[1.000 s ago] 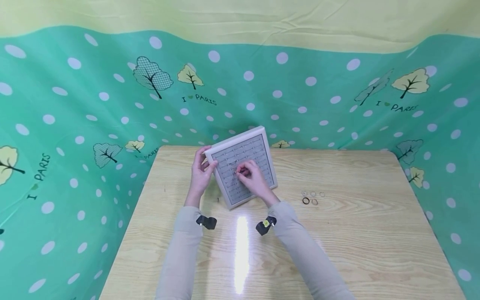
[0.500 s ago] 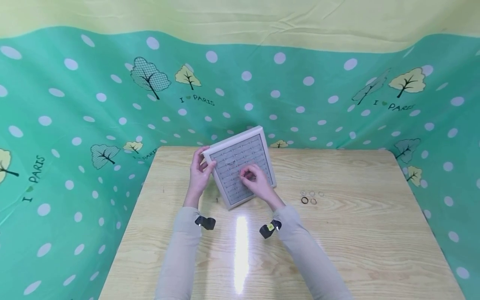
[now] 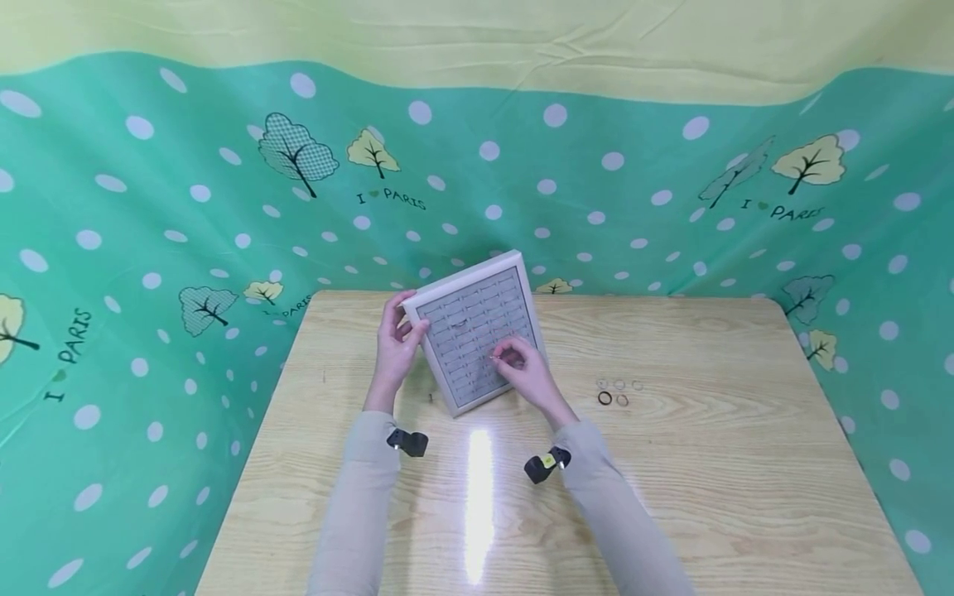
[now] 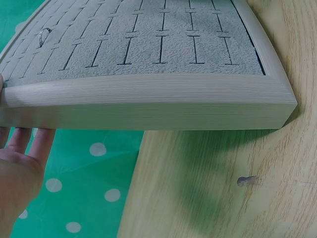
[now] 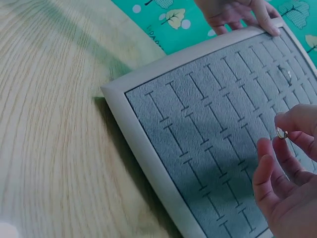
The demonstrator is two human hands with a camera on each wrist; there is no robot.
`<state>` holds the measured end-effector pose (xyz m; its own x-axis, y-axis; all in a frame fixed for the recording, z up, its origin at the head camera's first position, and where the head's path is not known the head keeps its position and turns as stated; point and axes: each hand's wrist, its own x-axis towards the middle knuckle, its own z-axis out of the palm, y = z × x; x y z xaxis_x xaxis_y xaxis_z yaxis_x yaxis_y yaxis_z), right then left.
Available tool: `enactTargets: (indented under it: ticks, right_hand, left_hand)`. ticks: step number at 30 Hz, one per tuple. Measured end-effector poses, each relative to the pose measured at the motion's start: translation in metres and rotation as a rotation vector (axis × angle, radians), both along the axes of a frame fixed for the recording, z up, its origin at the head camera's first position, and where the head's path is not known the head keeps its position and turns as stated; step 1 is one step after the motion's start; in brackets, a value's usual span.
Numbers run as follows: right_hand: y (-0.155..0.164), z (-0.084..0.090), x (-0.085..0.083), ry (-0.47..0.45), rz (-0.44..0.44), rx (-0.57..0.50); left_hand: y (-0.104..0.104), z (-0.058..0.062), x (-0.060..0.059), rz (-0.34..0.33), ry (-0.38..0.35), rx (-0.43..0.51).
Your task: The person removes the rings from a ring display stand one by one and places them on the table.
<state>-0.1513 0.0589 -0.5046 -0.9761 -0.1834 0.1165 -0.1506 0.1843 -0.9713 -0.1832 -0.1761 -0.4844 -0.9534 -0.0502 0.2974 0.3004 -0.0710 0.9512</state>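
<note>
A ring display tray (image 3: pixel 477 331) with a pale frame and grey slotted padding is tilted up above the table. My left hand (image 3: pixel 397 341) grips its left edge, thumb on the front of the frame and fingers behind. Over the lower right of the padding, my right hand (image 3: pixel 525 371) pinches a ring (image 5: pixel 281 133) between thumb and index finger. The ring is apart from the slots in the right wrist view. Another ring (image 4: pixel 44 37) stands in a slot towards the tray's upper left. Part of the padding is hidden behind my right hand.
Several loose rings (image 3: pixel 620 392), one of them dark, lie on the wooden table (image 3: pixel 730 463) right of the tray. A dark mark (image 4: pixel 246 181) shows on the wood near the tray's lower left. A green dotted curtain (image 3: pixel 581 182) hangs behind.
My right hand has moved right and slightly down across the padding with the pinched ring, uncovering the ring in the slot. My left hand keeps its hold on the tray.
</note>
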Motion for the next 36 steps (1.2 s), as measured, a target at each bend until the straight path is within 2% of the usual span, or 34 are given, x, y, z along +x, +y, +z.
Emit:
enactTargets:
  ticks: [5, 7, 15, 27, 29, 36]
  right_hand:
    - [0.007, -0.006, 0.002, -0.006, -0.019, -0.002]
    - [0.011, -0.014, 0.0, -0.015, -0.04, 0.014]
    - [0.028, -0.022, 0.004, -0.124, -0.06, 0.01]
    - [0.049, -0.028, 0.007, -0.136, -0.123, 0.022]
    - [0.053, -0.029, 0.007, -0.137, -0.133, 0.016]
    - [0.066, -0.029, 0.007, -0.159, -0.153, -0.003]
  left_hand:
    - [0.0, 0.002, 0.001, -0.004, -0.02, 0.012]
    - [0.0, 0.003, 0.002, -0.009, -0.029, 0.016]
    - [0.0, 0.003, 0.002, -0.006, -0.031, 0.005]
    - [-0.001, 0.003, 0.001, -0.018, -0.039, 0.015]
    - [0.0, 0.005, 0.003, -0.023, -0.043, 0.017]
    - [0.004, 0.025, 0.012, -0.025, -0.032, -0.003]
